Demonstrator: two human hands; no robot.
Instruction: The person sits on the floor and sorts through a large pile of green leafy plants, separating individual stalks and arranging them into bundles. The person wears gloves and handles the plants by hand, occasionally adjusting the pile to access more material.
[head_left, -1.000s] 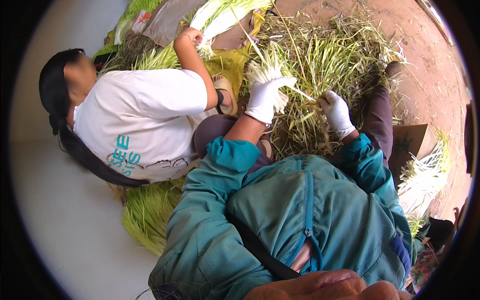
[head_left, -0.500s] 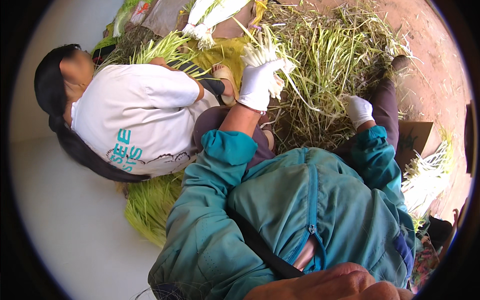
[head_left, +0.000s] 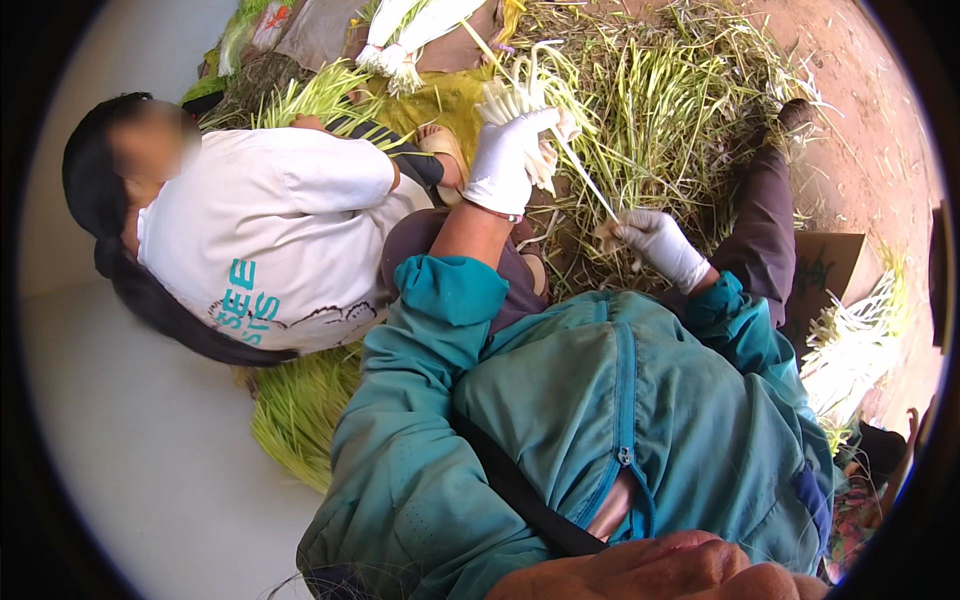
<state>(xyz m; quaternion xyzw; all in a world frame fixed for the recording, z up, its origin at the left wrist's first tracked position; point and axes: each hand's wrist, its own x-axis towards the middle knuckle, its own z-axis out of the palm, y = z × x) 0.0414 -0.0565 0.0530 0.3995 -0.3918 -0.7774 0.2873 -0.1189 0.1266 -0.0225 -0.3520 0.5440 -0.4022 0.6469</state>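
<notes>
- Landmark: the loose, tangled heap of green and straw-coloured leaves [head_left: 650,120] on the floor. I'm placing everything off that.
- The left hand [head_left: 503,165], in a thin white glove, is over the heap's left edge, fingers wrapped round a thick bundle of slim white-and-green stalks [head_left: 513,100]. White ends fan out past the grip; my guess is holding it like that keeps single ones easy to get at.
- The right hand [head_left: 660,245], same kind of glove, is at the heap's near edge. Thumb and fingers look pinched on the lower end of one long thin white strand [head_left: 590,180] whose top meets the bundle. It's pretty straight, so probably a bit taut. Can't tell exactly how the fingertips sit.
- Two neat white-stemmed bunches [head_left: 425,35] lie left of the heap's far end, likely kept off the loose stuff to stay tidy.
- Off the heap's near right: a brown cardboard box [head_left: 825,265] and a spread of white-and-green stalks [head_left: 850,345], handy for the right arm, I reckon.
</notes>
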